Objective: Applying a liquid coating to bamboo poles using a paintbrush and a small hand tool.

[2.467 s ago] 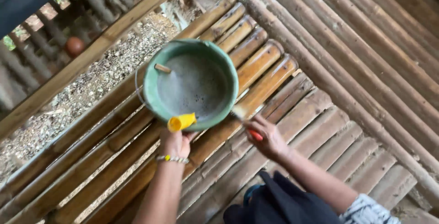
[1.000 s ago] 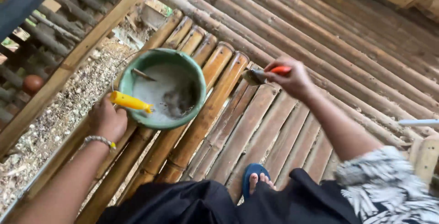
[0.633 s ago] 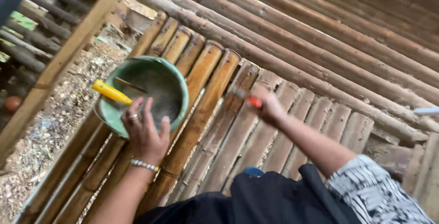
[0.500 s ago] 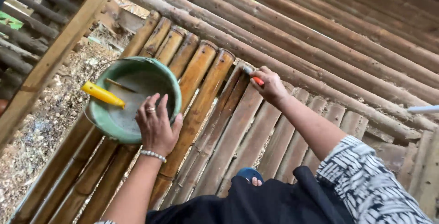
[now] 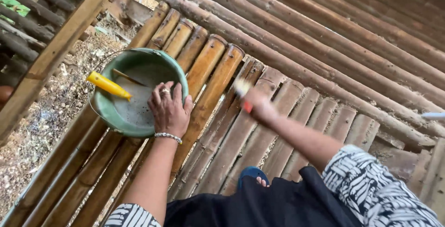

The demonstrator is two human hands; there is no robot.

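Note:
A green bowl [image 5: 116, 120] rests on the bamboo slat floor at the left, with a grey residue inside. My left hand [image 5: 169, 108] lies over its near right rim, fingers spread, a ring and a bracelet on it. A yellow handle [image 5: 107, 84] and a thin stick [image 5: 130, 77] poke out of the bowl. My right hand [image 5: 257, 105] is blurred over the slats at the centre. It grips a brush with a red handle, and the pale bristles [image 5: 242, 87] touch a bamboo slat.
Bamboo poles [image 5: 296, 64] run diagonally across the floor. A wooden beam [image 5: 55, 55] edges the platform at left, with bare ground and debris [image 5: 41, 129] below it. My foot in a blue sandal [image 5: 252, 176] shows by my dark clothing at the bottom.
My left hand let go of the yellow handle and moved onto the bowl's rim. My right hand swung the brush across the slats, down and left.

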